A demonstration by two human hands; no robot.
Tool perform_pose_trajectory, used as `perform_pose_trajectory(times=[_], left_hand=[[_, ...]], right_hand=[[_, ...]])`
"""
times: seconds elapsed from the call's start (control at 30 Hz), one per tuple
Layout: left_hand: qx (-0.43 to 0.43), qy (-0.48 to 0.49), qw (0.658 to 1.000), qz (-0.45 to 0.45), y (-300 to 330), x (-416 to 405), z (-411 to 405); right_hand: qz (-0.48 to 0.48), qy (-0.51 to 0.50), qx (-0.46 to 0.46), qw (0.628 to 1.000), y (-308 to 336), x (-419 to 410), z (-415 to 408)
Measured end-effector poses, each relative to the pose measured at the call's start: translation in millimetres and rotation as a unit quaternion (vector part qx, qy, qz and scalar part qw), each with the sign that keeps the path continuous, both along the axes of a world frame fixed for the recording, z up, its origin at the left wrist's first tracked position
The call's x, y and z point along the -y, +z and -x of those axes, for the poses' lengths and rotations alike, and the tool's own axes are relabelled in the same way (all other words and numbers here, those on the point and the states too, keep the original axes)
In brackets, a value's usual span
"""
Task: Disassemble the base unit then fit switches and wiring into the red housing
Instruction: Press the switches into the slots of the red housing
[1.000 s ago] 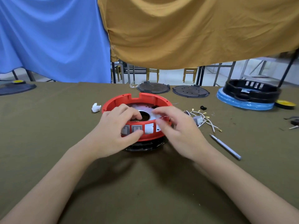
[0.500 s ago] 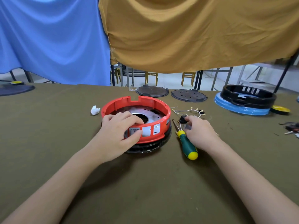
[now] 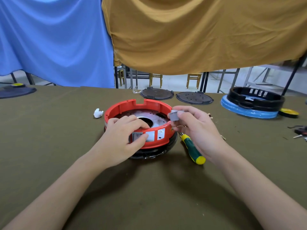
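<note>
Red housing (image 3: 163,132) rim gripped by left hand (image 3: 122,140), right hand (image 3: 196,128) pinching grey switch (image 3: 174,115)

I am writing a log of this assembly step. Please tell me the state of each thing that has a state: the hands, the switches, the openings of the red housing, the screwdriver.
left hand: grips housing rim
right hand: pinches grey switch
grey switch: held up, not fitted
red housing: rests on black base
fitted switch: seated in its opening
two openings: no switch inside
screwdriver: lying on table, unused
</note>
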State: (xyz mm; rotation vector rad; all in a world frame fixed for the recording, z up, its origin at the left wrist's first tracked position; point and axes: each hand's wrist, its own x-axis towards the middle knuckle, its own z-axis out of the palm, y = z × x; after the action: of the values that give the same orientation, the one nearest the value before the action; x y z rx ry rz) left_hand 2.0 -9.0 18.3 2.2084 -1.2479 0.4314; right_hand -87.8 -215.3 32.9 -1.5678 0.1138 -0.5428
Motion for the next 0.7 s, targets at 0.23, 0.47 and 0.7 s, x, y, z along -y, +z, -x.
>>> perform_pose_trajectory(times=[0.23, 0.47, 0.7], left_hand=[[0.005, 0.002, 0.998, 0.064, 0, 6, 7], [-0.009, -0.038, 0.992, 0.124, 3, 13, 16], [-0.057, -0.065, 0.983, 0.165, 1, 12, 13]], right_hand=[[-0.093, 0.08, 0.069, 0.99, -4, -6, 0], [0.042, 0.084, 0.115, 0.989, -10, -29, 5], [0.088, 0.075, 0.142, 0.983, -7, -35, 9]])
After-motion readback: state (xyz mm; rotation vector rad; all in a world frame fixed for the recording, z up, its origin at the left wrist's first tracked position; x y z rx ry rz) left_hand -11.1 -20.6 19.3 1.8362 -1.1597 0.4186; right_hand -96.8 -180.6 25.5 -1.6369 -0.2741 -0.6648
